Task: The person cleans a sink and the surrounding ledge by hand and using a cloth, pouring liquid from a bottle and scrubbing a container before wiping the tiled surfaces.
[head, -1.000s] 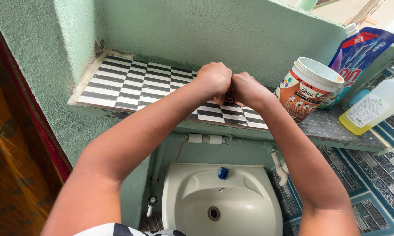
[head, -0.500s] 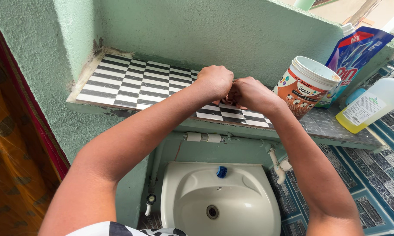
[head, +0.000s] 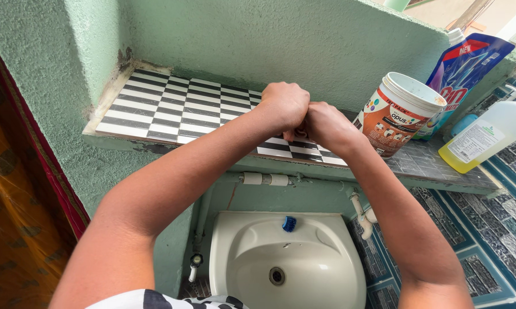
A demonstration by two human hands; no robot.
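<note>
Both hands, left hand (head: 284,106) and right hand (head: 324,123), are clenched together over the black-and-white checkered tile shelf (head: 172,111), near its front edge; whatever they grip is hidden.

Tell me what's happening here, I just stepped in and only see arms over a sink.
A person stands at a small washbasin with both fists pressed together above a black-and-white checkered tiled ledge. The left hand and right hand are clenched around something small between them; what it is stays hidden. To the right on the ledge stand an orange-and-white tub, a blue refill pouch and a bottle of yellow liquid, all untouched.
</note>
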